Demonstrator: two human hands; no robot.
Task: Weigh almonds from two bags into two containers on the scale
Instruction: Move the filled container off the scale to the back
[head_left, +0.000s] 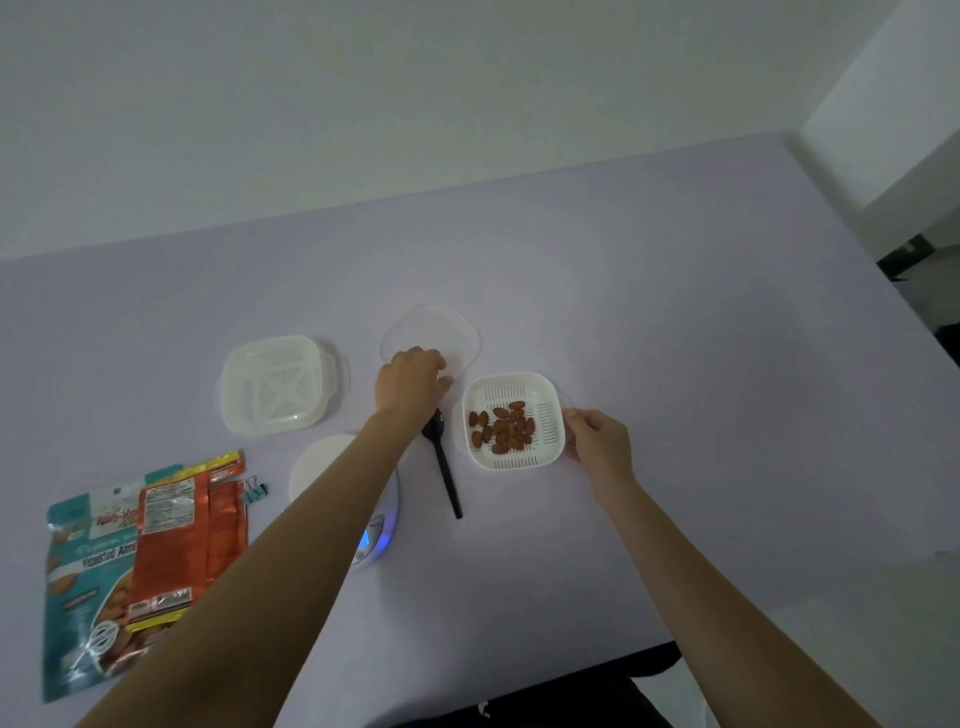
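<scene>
- The left hand (413, 382) reaches far across the table (675, 312), fingers curled down over the near edge of the clear lid (436, 332); it appears to grip it.
- The right hand (597, 436) pinches the right rim of the white slotted container (511, 457), which holds a small heap of almonds (503, 427) and sits off the scale (322, 467), to its right.
- The lid lies just far-left of that container, so capping it likely calls for a short move near and right by the left hand while the right steadies it.
- The second container (280, 384) stands lidded at left; the teal almond bag (83, 571) and orange bag (176, 545) lie near-left.
- A black spoon (447, 478) lies between scale and container.
</scene>
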